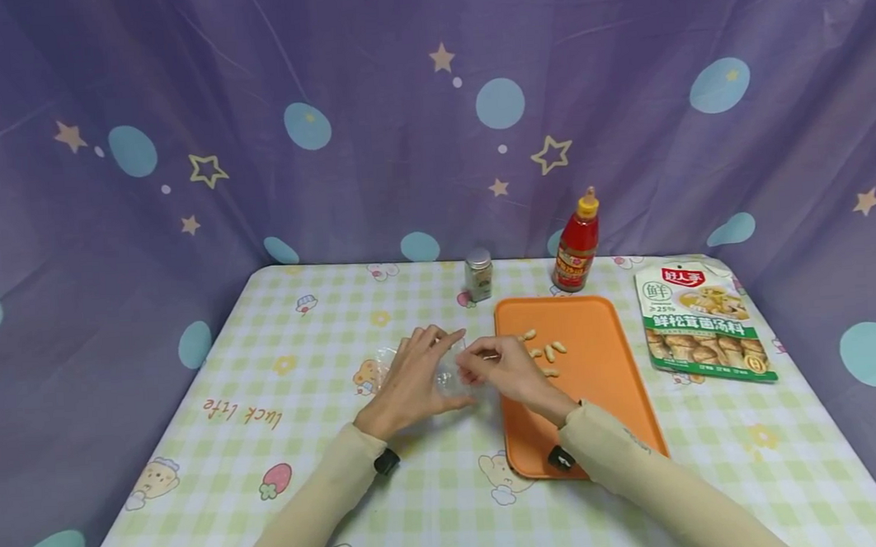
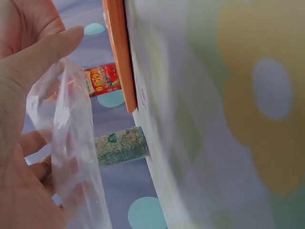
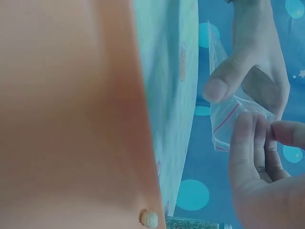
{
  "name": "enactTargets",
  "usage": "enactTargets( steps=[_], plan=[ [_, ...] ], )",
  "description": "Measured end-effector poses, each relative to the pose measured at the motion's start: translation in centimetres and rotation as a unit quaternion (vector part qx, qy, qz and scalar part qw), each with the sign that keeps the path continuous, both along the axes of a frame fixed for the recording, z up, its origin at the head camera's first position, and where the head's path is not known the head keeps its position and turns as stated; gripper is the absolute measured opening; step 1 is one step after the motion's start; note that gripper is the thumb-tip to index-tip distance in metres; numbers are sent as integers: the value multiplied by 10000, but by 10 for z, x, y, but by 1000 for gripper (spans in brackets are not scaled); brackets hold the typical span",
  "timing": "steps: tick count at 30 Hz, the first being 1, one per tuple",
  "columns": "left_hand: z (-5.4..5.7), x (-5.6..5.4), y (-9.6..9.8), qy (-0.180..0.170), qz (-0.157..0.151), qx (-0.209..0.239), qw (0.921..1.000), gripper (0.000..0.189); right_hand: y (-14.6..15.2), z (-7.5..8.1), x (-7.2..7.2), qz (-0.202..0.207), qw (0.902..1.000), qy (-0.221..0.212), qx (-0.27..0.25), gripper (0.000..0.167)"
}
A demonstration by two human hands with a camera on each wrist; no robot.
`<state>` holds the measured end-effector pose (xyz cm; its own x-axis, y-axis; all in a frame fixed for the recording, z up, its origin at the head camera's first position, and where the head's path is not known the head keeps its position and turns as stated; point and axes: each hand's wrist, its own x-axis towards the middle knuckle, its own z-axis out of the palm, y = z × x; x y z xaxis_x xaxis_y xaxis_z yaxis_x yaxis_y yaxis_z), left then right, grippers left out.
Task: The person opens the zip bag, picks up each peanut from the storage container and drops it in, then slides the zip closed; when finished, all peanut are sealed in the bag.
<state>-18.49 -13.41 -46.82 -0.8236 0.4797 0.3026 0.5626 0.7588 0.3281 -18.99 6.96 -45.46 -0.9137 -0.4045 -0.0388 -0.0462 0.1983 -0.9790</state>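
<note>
A clear zip bag (image 3: 224, 119) with a red line near its mouth is held up over the tablecloth. My left hand (image 1: 417, 378) grips it, the thumb on one side and the fingers spread along the other. At the bag's mouth my right hand (image 1: 510, 373) has its thumb and bent fingers together, pinching at the plastic edge; the fingertips partly overlap the bag. To the left wrist camera the bag (image 2: 71, 143) hangs loose and wrinkled across the left palm. Several peanuts (image 1: 550, 353) lie on the orange tray (image 1: 601, 397) beneath and beyond the right forearm.
Behind the tray stands a red sauce bottle (image 1: 576, 245) with a yellow cap. A small seasoning jar (image 1: 479, 276) stands to its left. Right of the tray lies a green and white food pouch (image 1: 704, 321). A checked cloth (image 1: 330, 477) covers the table, with a purple curtain (image 1: 374, 186) behind.
</note>
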Motion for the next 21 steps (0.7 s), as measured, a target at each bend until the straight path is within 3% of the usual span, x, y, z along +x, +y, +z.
enactTargets(
  steps=[8,21],
  plan=[
    [1,0,-2,-186,-29,542,9984,96,3,7,-1,146,9994,-3,-300,31],
    [0,1,-4,-176,-40,653,9977,94,10,6,-4,153,9994,-126,-290,31]
  ],
)
